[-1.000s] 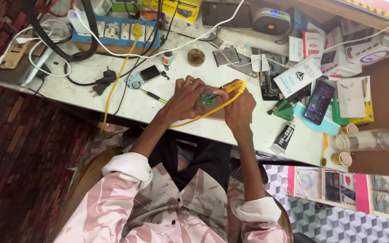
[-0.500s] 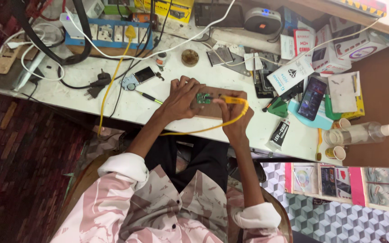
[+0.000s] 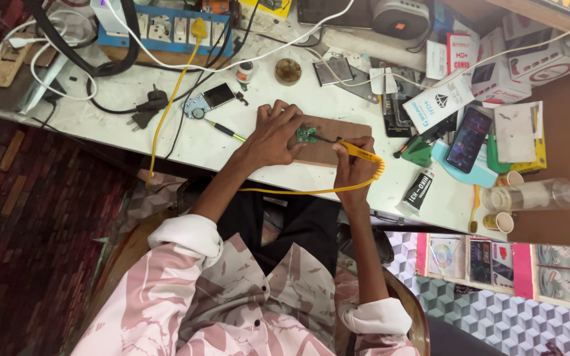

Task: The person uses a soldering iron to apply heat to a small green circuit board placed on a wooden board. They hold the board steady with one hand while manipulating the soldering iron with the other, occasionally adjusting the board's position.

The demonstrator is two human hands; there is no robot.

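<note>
- The small green circuit board [image 3: 307,134] lies on a brown wooden block [image 3: 328,146] at the near edge of the white workbench [image 3: 186,142].
- The left hand [image 3: 273,135] lies flat beside it, fingers spread and curled, fingertips touching the board's left edge.
- The right hand [image 3: 353,166] pinches a yellow soldering iron [image 3: 356,151]; its fingers are closed round the handle.
- The iron's long axis runs from the right hand leftward, its dark tip reaching the board's right side.
- The left hand is nearer the board.
</note>
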